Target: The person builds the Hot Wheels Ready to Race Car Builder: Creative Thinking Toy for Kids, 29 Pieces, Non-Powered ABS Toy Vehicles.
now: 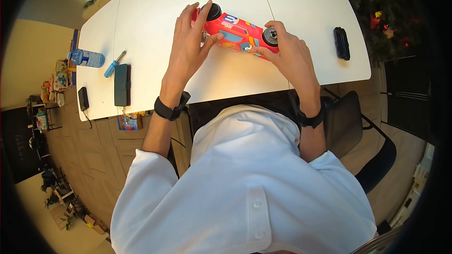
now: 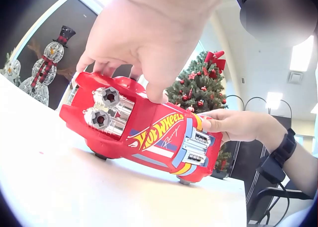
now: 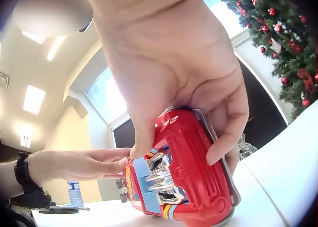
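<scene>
A red toy car point(image 1: 235, 33) with coloured stickers and black wheels lies tilted on its side on the white table point(image 1: 235, 77). My left hand point(image 1: 188, 42) grips one end, its thumb on the near side and its fingers over the top; in the left wrist view that hand point(image 2: 144, 43) is beside the chrome engine parts point(image 2: 107, 110). The other end is gripped by my right hand point(image 1: 294, 56), and the right wrist view shows that hand's point(image 3: 174, 73) thumb and fingers around the red front point(image 3: 194, 172).
At the left of the table are a water bottle point(image 1: 87, 58), a blue screwdriver point(image 1: 114, 64), a dark case point(image 1: 122, 84) and a small black device point(image 1: 83, 98). A black object point(image 1: 342, 43) lies at the right. A chair point(image 1: 348, 122) stands by the table's near edge.
</scene>
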The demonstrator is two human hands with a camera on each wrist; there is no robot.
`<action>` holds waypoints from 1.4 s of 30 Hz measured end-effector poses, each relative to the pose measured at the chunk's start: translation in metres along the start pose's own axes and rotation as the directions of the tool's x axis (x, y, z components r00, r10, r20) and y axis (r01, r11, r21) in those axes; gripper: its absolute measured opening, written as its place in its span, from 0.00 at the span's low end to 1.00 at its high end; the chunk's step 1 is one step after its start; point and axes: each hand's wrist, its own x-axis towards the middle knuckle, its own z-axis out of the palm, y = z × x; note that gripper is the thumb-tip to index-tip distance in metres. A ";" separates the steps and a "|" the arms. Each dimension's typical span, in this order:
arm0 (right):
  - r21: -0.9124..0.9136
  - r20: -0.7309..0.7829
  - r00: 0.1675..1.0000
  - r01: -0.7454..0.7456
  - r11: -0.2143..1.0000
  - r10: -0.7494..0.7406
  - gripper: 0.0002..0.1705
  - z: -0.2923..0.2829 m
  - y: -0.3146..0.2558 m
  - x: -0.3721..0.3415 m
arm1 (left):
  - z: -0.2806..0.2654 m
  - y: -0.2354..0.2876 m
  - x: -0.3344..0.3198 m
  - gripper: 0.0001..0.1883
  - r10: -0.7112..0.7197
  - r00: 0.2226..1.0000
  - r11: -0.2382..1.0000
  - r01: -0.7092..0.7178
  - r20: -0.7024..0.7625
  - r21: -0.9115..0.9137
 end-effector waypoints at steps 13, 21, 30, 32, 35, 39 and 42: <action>0.157 0.200 0.943 -0.299 0.941 0.266 0.34 -0.006 -0.001 -0.003 | 0.015 -0.016 -0.011 0.33 -0.216 0.975 0.963 0.220 0.040 -0.155; 0.355 0.270 0.922 -0.364 0.861 0.278 0.38 0.023 0.030 -0.002 | 0.007 -0.008 -0.006 0.18 -0.273 0.958 0.943 0.284 0.084 -0.175; 0.038 0.188 0.945 -0.280 0.959 0.269 0.51 0.033 0.034 -0.011 | 0.003 -0.020 -0.011 0.11 -0.329 0.928 0.923 0.355 0.173 -0.146; -0.092 0.294 0.919 -0.246 0.965 0.263 0.55 0.025 0.029 -0.010 | 0.003 -0.022 -0.010 0.12 -0.330 0.928 0.921 0.357 0.174 -0.157; -0.191 0.381 0.881 -0.221 0.957 0.279 0.57 0.018 0.020 -0.007 | 0.007 -0.020 -0.009 0.11 -0.370 0.917 0.907 0.391 0.151 -0.154; -0.261 0.416 0.868 -0.172 0.950 0.271 0.59 0.015 0.009 -0.008 | 0.012 -0.011 -0.008 0.11 -0.390 0.913 0.899 0.406 0.122 -0.164; -0.372 0.404 0.861 -0.154 0.915 0.309 0.60 0.018 0.003 -0.008 | 0.015 -0.010 -0.010 0.10 -0.374 0.924 0.911 0.382 0.080 -0.156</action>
